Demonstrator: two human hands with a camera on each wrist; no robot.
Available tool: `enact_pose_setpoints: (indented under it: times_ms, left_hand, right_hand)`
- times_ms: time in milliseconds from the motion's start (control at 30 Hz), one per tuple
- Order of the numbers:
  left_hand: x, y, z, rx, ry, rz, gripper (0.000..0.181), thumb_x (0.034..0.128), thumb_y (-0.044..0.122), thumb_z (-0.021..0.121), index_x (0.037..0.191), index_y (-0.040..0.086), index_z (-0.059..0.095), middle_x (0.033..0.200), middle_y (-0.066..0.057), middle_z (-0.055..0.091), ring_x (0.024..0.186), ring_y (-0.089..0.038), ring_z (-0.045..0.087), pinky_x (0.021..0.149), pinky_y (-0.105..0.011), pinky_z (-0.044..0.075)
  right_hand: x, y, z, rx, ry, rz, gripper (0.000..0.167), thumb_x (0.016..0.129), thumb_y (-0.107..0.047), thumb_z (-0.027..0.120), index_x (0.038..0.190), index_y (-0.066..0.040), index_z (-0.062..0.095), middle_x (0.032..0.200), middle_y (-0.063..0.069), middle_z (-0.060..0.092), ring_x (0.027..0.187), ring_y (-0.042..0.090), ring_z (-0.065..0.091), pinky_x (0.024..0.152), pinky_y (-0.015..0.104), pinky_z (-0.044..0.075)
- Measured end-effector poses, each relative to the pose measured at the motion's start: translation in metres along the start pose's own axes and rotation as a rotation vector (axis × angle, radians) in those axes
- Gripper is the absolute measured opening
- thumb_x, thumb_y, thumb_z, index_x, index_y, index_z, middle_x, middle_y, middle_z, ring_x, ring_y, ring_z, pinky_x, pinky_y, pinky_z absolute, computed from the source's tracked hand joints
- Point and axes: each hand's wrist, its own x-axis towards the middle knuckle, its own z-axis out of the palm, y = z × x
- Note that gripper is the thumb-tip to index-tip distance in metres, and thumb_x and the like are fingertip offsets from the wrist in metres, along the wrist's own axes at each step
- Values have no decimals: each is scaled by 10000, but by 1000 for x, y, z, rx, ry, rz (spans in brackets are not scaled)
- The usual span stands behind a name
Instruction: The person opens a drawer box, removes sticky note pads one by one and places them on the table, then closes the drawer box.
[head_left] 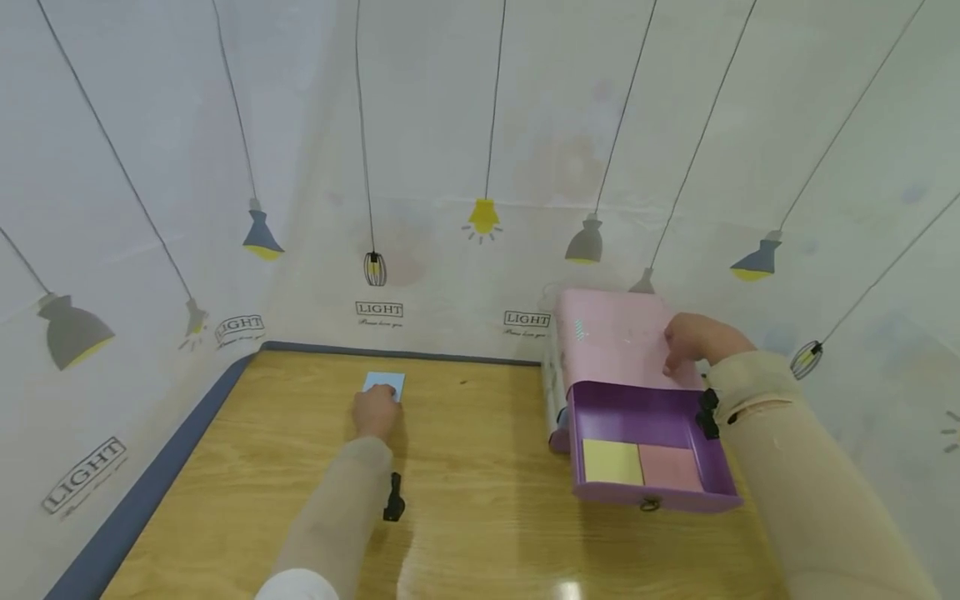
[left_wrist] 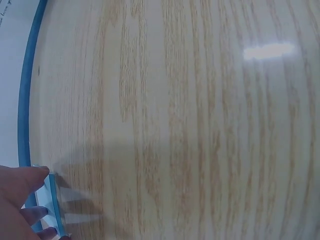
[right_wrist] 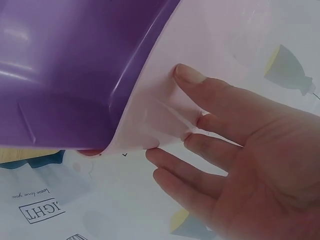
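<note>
My left hand (head_left: pixel 377 414) holds a light blue sticky note pad (head_left: pixel 385 380) at the back left of the wooden table. In the left wrist view, thumb and fingers (left_wrist: pixel 34 215) lie about the pad (left_wrist: pixel 46 197). At the right stands a pink drawer box (head_left: pixel 615 333). Its purple drawer (head_left: pixel 637 408) is pulled out toward me. Inside, a yellow note pad (head_left: pixel 613 461) and a pink note pad (head_left: pixel 670 468) lie side by side. My right hand (head_left: pixel 697 340) grips the box's right edge, thumb on top and fingers at the side.
A small metal ring pull (head_left: pixel 649 504) sits on the drawer front. Wood-grain table surface (head_left: pixel 472 450) stretches between the left hand and the box. Behind, a pale wall covering (head_left: pixel 435 150) printed with lamps meets the table's dark blue edge strip (head_left: pixel 420 354).
</note>
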Motion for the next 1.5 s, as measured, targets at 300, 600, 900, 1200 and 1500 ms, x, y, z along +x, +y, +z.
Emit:
enact_pose_setpoints:
  times_ms: [300, 600, 900, 1200, 1500]
  left_hand:
    - [3, 17, -15, -53, -35, -52, 363, 938, 215, 628, 1259, 47, 632, 1217, -167, 642, 1077, -390, 593, 818, -508, 519]
    - [8, 45, -24, -99, -74, -9, 348, 957, 266, 598, 1252, 86, 637, 1212, -131, 646, 1044, -321, 616, 830, -464, 513]
    - [-8, 93, -36, -184, -126, 173, 313, 972, 257, 576, 1238, 105, 640, 1188, -86, 652, 1023, -261, 629, 824, -419, 523]
    - [-26, 140, -45, -249, -240, 342, 312, 984, 295, 582, 1242, 129, 641, 1164, -57, 649, 1022, -223, 616, 824, -389, 521]
    - [-68, 196, -60, -326, -266, 564, 312, 981, 257, 596, 1259, 126, 643, 1123, 6, 663, 1007, -123, 607, 843, -285, 507]
  right_hand:
    - [3, 1, 0, 32, -1, 24, 694, 798, -157, 773, 1258, 244, 444, 1306, 402, 449, 1202, 533, 442, 985, 584, 399]
    - [-2, 1, -1, 7, 4, 12, 687, 805, -164, 771, 1253, 244, 448, 1292, 402, 458, 1186, 530, 455, 971, 575, 414]
    - [0, 2, -3, -15, -4, -25, 679, 809, -171, 759, 1234, 257, 448, 1257, 412, 475, 1131, 525, 501, 926, 560, 452]
    - [-2, -1, -3, -16, -12, -24, 629, 813, -160, 754, 1208, 246, 481, 1188, 392, 530, 1021, 477, 577, 859, 528, 497]
    - [-7, -10, -2, -35, 0, -9, 471, 797, -127, 753, 1089, 196, 573, 1065, 311, 609, 955, 389, 593, 845, 517, 494]
